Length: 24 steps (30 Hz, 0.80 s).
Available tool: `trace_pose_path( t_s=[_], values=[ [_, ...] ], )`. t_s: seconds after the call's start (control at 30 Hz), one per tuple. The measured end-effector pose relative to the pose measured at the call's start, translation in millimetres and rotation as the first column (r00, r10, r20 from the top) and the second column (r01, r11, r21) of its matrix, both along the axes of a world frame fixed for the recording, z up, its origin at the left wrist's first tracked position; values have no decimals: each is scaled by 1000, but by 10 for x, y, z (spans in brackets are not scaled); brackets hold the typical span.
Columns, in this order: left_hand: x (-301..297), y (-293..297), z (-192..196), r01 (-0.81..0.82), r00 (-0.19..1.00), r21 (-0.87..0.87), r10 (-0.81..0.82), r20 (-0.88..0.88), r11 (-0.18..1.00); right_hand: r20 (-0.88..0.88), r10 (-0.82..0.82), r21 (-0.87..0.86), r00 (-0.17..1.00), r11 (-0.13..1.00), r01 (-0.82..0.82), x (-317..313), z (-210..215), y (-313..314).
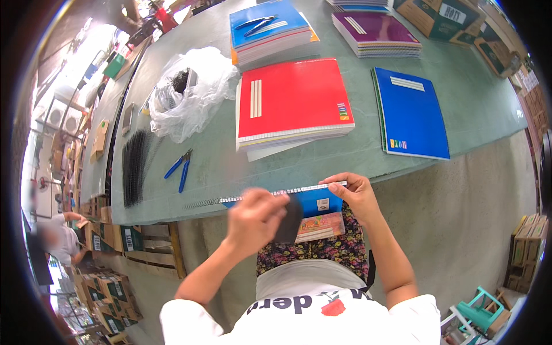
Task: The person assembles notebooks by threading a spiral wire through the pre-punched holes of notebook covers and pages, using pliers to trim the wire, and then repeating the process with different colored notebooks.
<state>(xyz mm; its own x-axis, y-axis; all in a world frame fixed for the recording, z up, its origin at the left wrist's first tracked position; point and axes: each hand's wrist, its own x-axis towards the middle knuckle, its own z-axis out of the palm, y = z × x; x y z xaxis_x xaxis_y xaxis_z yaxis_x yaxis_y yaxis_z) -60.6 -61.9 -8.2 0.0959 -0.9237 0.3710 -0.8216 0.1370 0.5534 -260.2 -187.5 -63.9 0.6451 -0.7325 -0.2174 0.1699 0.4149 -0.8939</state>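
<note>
A blue notebook [310, 202] lies at the near table edge above my lap, its punched edge facing up. From its left end sticks out a wire spiral coil [202, 203]. My right hand [355, 195] pinches the notebook's right end between thumb and fingers. Close against the punched edge, my left hand [256, 218], smeared by motion, is closed on a dark flat pad [290, 219]; the pad covers part of the notebook. A pink-orange printed packet or booklet [319, 226] rests on my lap just below the notebook.
Beyond the notebook sits a red-covered stack [293, 98], with a blue notebook [411, 112] to its right. Farther back are blue [270, 29] and purple stacks [376, 31]. On the left lie blue-handled cutters [183, 171], black coils [135, 167] and a plastic bag [192, 95].
</note>
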Motion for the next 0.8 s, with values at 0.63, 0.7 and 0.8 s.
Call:
trace_pose_path(
  t_s=[0.63,0.7,0.8],
  values=[
    [-323,-350,40,105,990,68,-111,87,992,22,33,48,999,998,-34,22,-15,-22],
    [-335,-407,105,74,997,-18,-74,-15,997,64,71,91,995,993,-77,-9,-18,-13],
    [-310,-607,233,-29,995,-94,38,94,995,24,32,21,999,999,-33,-6,-91,-28]
  ],
)
